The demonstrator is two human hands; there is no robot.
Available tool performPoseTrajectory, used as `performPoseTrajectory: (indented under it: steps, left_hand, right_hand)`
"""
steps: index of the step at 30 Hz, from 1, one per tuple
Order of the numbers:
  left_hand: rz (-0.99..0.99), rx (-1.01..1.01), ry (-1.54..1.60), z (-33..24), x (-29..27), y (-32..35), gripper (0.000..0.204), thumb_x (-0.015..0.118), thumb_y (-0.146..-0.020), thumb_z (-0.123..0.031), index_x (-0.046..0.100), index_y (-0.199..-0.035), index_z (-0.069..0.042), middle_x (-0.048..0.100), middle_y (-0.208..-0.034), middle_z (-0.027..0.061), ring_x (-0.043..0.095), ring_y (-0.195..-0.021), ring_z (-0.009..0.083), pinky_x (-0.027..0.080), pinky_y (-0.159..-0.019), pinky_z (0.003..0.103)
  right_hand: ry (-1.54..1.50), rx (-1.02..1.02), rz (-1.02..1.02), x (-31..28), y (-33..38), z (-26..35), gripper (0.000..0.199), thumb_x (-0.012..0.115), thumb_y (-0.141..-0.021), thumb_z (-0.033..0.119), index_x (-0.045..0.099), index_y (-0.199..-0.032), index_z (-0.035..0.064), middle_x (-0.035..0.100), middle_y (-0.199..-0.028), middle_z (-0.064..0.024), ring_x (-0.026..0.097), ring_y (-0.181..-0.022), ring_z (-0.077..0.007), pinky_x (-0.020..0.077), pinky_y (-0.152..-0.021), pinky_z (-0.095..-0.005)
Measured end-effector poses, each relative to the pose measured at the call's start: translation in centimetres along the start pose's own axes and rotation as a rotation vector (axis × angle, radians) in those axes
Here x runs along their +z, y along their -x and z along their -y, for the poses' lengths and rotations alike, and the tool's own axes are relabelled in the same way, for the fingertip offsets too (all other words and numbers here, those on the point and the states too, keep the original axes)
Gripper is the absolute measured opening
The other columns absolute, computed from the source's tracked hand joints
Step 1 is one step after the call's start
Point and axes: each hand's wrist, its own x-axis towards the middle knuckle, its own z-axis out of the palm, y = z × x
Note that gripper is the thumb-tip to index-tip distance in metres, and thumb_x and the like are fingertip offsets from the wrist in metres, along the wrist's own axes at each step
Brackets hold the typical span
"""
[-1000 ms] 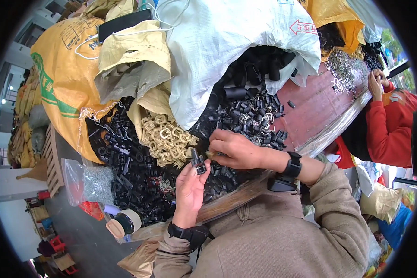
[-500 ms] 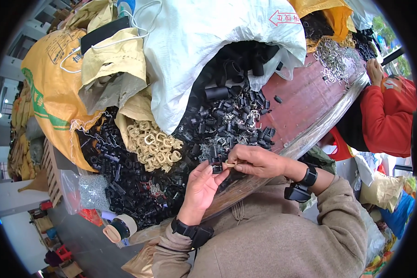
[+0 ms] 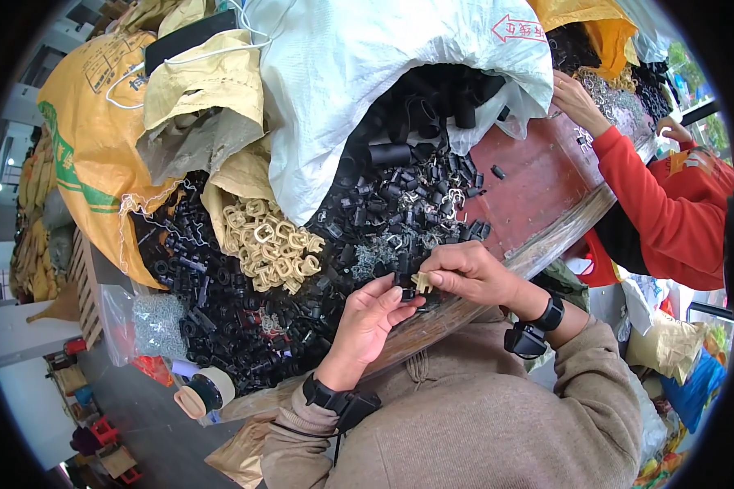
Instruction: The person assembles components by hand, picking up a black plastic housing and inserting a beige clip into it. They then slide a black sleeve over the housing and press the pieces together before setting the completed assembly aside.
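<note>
My left hand [image 3: 369, 324] holds a small black plastic part [image 3: 404, 292] between thumb and fingers, just above the table's near edge. Pinched in my right hand [image 3: 475, 275] is a small tan plastic piece [image 3: 422, 282], close against the black part; whether the two are joined I cannot tell. Beyond my hands lies a heap of black plastic parts [image 3: 391, 196], with small metal springs [image 3: 375, 254] among them. To the left, tan plastic pieces [image 3: 273, 248] of looped shape spill from a paper sack [image 3: 208, 134].
A white woven sack [image 3: 326, 98] and an orange sack [image 3: 98, 163] stand at the back. A spool [image 3: 212, 389] sits at the near left corner beside a bag of metal bits [image 3: 159, 326]. At right, a co-worker in a red sleeve [image 3: 648, 196] reaches over the red tabletop [image 3: 530, 183].
The tan piece has turned in my right fingers, showing a broader side. The co-worker's arm has stretched leftward over the table. The whole view has shifted slightly.
</note>
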Motion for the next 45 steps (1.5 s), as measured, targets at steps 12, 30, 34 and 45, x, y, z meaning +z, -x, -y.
performPoseTrajectory:
  steps: [12, 30, 34, 45]
  left_hand:
    - [-0.021, -0.069, 0.022, 0.2, -0.7, 0.5, 0.029, 0.057, -0.081, -0.014, 0.052, -0.103, 0.003, 0.060, -0.094, 0.0114, 0.061, -0.083, 0.0231, 0.051, -0.071, 0.026]
    - [0.046, -0.155, -0.045, 0.0, -0.3, 0.1, 0.026, 0.052, -0.084, -0.014, 0.052, -0.102, 0.004, 0.059, -0.090, 0.0121, 0.060, -0.078, 0.0193, 0.050, -0.065, 0.022]
    - [-0.010, -0.134, 0.016, 0.1, -1.0, 0.0, 0.030, 0.052, -0.084, -0.015, 0.049, -0.107, 0.005, 0.059, -0.090, 0.0130, 0.060, -0.076, 0.0194, 0.051, -0.064, 0.023]
    - [0.000, -0.117, 0.151, 0.3, -0.9, -0.6, 0.033, 0.048, -0.086, -0.014, 0.044, -0.114, 0.004, 0.058, -0.092, 0.0127, 0.059, -0.076, 0.0182, 0.051, -0.064, 0.023]
  right_hand:
    - [-0.090, 0.170, -0.070, 2.4, -0.7, 0.7, 0.016, 0.054, -0.084, 0.016, 0.051, -0.084, 0.0007, 0.055, -0.069, -0.0039, 0.051, -0.064, -0.0085, 0.0410, -0.055, -0.0232]
    - [-0.114, 0.189, -0.192, 2.3, 1.9, 0.2, 0.013, 0.059, -0.078, 0.010, 0.052, -0.085, 0.0021, 0.050, -0.072, -0.0024, 0.047, -0.065, -0.0087, 0.0390, -0.056, -0.0239]
    - [0.714, -0.041, -0.391, -2.7, 3.5, -1.5, 0.020, 0.059, -0.070, 0.005, 0.053, -0.089, 0.0031, 0.049, -0.076, -0.0110, 0.049, -0.069, -0.0287, 0.0408, -0.058, -0.0332]
    - [0.958, 0.073, -0.221, -5.8, 4.0, -4.5, 0.014, 0.056, -0.073, 0.008, 0.049, -0.085, 0.0046, 0.046, -0.075, -0.0111, 0.049, -0.071, -0.0309, 0.0400, -0.059, -0.0377]
